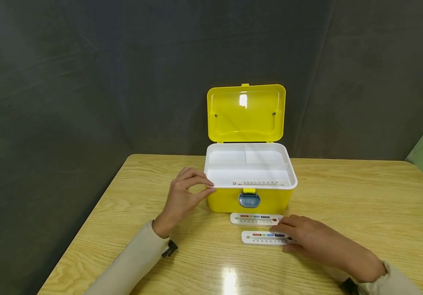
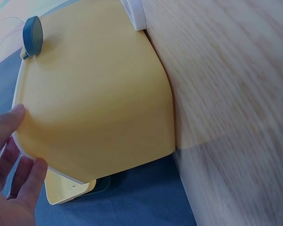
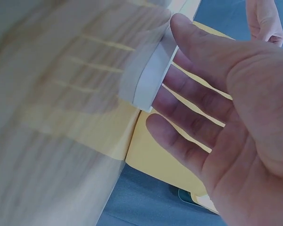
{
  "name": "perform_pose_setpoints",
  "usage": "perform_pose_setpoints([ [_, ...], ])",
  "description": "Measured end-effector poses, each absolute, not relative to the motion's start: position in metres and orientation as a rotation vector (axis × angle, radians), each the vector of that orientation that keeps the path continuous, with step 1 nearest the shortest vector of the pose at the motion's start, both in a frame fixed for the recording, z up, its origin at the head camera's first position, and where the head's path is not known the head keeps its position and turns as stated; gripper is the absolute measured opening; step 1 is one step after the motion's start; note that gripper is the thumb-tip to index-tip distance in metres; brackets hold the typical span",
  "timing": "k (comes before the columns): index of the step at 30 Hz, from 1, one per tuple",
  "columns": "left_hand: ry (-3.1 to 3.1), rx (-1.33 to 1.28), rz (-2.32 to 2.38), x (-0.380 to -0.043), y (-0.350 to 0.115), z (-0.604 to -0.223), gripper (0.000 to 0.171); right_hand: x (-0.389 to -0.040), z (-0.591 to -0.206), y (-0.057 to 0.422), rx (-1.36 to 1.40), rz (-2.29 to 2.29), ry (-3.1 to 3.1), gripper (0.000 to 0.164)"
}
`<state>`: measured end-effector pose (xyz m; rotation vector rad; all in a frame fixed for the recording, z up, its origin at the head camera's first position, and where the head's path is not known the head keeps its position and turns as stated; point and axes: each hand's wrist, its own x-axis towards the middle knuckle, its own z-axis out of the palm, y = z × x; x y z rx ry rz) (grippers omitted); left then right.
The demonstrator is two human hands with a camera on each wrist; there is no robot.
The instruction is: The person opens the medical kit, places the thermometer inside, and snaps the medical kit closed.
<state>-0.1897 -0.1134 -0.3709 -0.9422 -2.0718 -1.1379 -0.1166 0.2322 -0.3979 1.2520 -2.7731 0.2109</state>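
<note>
Right hand [image 1: 312,239] grips nearer thermometer [image 1: 263,238] — by right end.

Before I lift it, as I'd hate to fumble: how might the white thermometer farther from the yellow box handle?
The white thermometer is probably stiff, given its straight, slablike body. It is likely fairly light, looking slim. It seems unlikely to roll, lying flat on the wooden table.

Table [image 1: 344,196]: wood-grain top, far-left corner rounded. Directly upon it: 1 yellow box [image 1: 224,201], upright; 1 white thermometer [image 1: 253,218], face up, before the box; 1 nearer thermometer [image 1: 264,238], roughly parallel.
</note>
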Motion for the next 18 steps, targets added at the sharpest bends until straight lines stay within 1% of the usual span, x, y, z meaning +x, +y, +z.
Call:
perform_pose_setpoints([
  [8,-2.089,-0.931,-1.14,-0.1883,-0.113,-0.3685,0.013,-0.1166,-0.3971,0.2312,1.252,0.228,-2.779,0.04],
  [18,-2.089,-0.922,-1.158,-0.188,-0.1129,-0.3692,0.013,-0.1149,-0.3975,0.2307,1.242,0.227,-2.789,0.044],
])
